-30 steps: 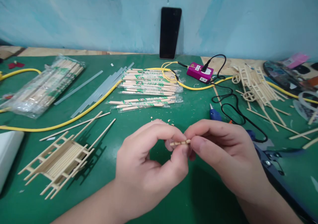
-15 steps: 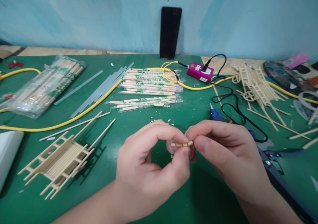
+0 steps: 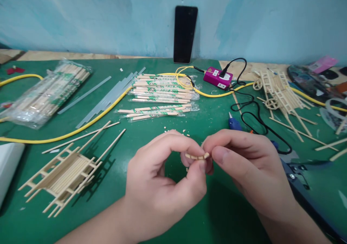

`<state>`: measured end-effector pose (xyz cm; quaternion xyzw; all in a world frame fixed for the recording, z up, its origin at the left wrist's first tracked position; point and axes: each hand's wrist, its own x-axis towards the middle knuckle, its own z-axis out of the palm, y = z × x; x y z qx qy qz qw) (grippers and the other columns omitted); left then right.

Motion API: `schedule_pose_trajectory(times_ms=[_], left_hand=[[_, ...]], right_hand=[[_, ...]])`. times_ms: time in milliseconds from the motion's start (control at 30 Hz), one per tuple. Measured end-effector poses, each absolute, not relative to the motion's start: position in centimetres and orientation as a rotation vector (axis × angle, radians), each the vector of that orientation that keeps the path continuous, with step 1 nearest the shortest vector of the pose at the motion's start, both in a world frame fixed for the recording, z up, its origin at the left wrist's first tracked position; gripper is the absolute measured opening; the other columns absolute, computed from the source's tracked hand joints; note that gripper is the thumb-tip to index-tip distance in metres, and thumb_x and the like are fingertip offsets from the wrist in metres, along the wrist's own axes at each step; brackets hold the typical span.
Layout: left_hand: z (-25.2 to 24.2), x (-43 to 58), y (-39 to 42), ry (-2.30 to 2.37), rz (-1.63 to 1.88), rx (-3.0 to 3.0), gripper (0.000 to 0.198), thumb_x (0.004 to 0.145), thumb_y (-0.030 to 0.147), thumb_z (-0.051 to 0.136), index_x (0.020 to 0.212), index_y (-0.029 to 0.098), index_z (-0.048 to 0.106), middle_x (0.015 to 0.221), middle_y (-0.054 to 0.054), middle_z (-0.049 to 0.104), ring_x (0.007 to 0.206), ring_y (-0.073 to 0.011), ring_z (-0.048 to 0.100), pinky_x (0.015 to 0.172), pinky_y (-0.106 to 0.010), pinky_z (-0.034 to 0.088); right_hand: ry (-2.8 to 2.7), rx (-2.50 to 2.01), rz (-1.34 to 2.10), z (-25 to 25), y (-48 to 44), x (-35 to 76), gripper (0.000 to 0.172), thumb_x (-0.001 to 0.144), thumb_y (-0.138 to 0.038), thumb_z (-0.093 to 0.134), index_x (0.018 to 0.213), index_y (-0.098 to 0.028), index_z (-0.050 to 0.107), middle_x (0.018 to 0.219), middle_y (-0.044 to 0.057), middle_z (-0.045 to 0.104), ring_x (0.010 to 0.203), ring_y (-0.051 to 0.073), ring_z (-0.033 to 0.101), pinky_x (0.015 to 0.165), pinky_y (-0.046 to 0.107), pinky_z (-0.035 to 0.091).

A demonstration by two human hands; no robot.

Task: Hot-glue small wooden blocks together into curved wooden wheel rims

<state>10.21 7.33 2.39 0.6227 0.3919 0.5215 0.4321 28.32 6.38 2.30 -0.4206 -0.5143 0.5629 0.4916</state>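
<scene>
A green cutting mat [image 3: 217, 215] covers the bench, below a pale blue wall with a black phone [image 3: 184, 34] leaning against it at the back edge. A stick-built ladder frame [image 3: 65, 175] sits near the mat's front left corner, and more stick frames with small wheels [image 3: 282, 96] lie toward the back right corner. Wrapped disposable chopsticks [image 3: 162, 88] lie at the back middle, beside grey glue sticks [image 3: 108, 96] and a yellow cable [image 3: 67, 135]. A blue hot glue gun [image 3: 234, 125] lies right of centre, near a magenta power socket [image 3: 218, 78]. Above the mat's front middle, the left hand [image 3: 159, 179] and right hand [image 3: 244, 164] curl together, thumbs and forefingers pinching a short wooden strip [image 3: 197, 156] from either end. Tiny wood chips [image 3: 173, 131] are scattered just beyond the hands.
</scene>
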Motion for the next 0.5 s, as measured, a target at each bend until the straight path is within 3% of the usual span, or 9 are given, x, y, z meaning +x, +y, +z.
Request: schedule_pose_trajectory(times_ms=[500], left_hand=[[2.28, 10.25, 7.54, 0.964, 1.328, 1.584, 0.028, 0.078, -0.003, 0.075, 0.086, 0.023, 0.076, 0.073, 0.001, 0.073, 0.065, -0.0139, 0.068, 0.059, -0.026, 0.058]], right_hand=[[-1.331, -1.063, 1.305, 2.72, 6.47, 28.21, 0.019, 0.103, -0.015, 0.073, 0.088, -0.023, 0.082, 0.079, -0.002, 0.080, 0.070, 0.012, 0.071, 0.067, 0.020, 0.060]])
